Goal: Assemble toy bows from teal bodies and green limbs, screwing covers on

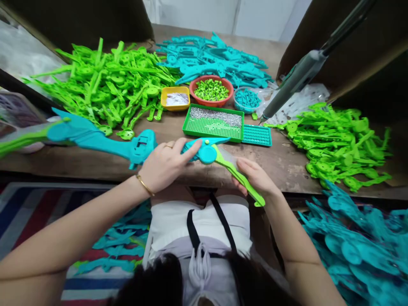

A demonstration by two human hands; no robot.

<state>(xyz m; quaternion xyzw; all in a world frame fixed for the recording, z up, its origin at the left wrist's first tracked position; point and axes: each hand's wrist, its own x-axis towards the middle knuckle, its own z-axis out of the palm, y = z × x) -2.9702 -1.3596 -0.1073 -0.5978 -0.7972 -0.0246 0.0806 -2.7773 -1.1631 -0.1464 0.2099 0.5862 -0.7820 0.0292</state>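
Observation:
A long teal plastic piece (105,139), like a toy bow's body, lies across the front of the bench with a lime-green arm at each end. My left hand (165,163) is closed around its right half, the index finger stretched toward the round teal joint (207,154). From that joint a green arm (232,169) slants down to the right, with thin translucent material beside it. My right hand (256,176) is closed on this arm and the translucent material, thumb on top. At far left, the other green arm (27,139) runs out of view.
Green parts (108,80) and teal parts (213,55) are heaped behind. A green tray (213,135) holds tiny metal pieces, near red (210,103) and yellow (175,109) bowls. An electric screwdriver (293,85) hangs at right. More green parts (344,144) and teal assemblies (360,250) are rightward.

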